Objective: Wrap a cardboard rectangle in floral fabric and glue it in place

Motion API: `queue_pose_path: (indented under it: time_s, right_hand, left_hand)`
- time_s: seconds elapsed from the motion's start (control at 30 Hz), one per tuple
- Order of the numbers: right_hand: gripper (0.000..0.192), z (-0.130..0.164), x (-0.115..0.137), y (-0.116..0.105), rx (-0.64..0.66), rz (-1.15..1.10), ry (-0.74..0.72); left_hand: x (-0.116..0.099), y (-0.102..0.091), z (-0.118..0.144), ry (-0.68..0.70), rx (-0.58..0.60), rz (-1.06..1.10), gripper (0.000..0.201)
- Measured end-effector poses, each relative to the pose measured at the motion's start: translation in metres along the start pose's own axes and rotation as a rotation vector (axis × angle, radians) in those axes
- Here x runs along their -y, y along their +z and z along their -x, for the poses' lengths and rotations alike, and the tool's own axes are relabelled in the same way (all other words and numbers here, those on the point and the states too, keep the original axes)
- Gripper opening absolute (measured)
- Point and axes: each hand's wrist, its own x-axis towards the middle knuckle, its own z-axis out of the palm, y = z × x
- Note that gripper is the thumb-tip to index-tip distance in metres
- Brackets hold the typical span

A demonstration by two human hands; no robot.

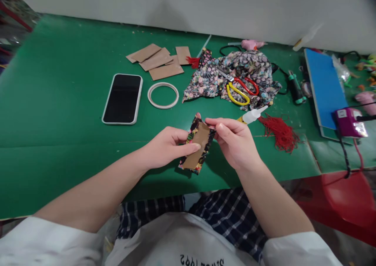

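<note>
Writing: dark mirrored letters run along the hem of the white shirt (188, 254) at 6 o'clock; they cannot be read. No brand shows on anything else.
Containers: a small white-nozzled glue bottle with a yellow body (253, 115) lies on the green desk (64, 101), just behind the right hand; its contents do not show.
Held piece: a brown card rectangle wrapped at its edges in dark floral fabric (199, 145), raised just above the desk at centre, tilted.
Left grip: the left hand (164, 146) is closed on the piece's left edge, thumb across the brown face.
Right grip: the right hand (233, 140) pinches the upper right fabric edge between thumb and forefinger.
At 12 o'clock: loose brown card pieces (158, 60); to their right, crumpled floral cloth (243, 74) carrying yellow- and red-handled scissors (239, 89).
At 10 o'clock: a black phone in a white case (122, 98), face up, beside a white ring (163, 95).
At 2 o'clock: a red thread tassel (279, 133), near a blue board (324, 87).
</note>
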Motion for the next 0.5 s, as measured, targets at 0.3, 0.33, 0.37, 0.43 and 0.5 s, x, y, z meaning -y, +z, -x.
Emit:
queue_pose_path:
  time_s: [0.3, 0.33, 0.37, 0.43, 0.5]
  right_hand:
    - [0.006, 0.0013, -0.0009, 0.0025, -0.147, 0.295, -0.226]
    - [0.006, 0.0018, -0.0002, 0.0033, -0.167, 0.344, -0.254]
    - [0.006, 0.0022, 0.0003, 0.0040, -0.187, 0.391, -0.282]
    - [0.007, 0.0023, 0.0004, 0.0044, -0.211, 0.459, -0.320]
    - [0.007, 0.0015, -0.0008, 0.0030, -0.202, 0.452, -0.305]
  left_hand:
    - [0.0037, -0.0006, 0.0023, 0.084, -0.031, -0.089, 0.024]
    - [0.0037, -0.0005, 0.0021, 0.093, -0.043, -0.112, 0.024]
    - [0.0035, -0.0004, 0.0019, 0.101, -0.057, -0.136, 0.024]
    - [0.0030, -0.0003, 0.0015, 0.114, -0.074, -0.175, 0.026]
    - [0.0026, -0.0007, 0.0011, 0.110, -0.075, -0.191, 0.026]
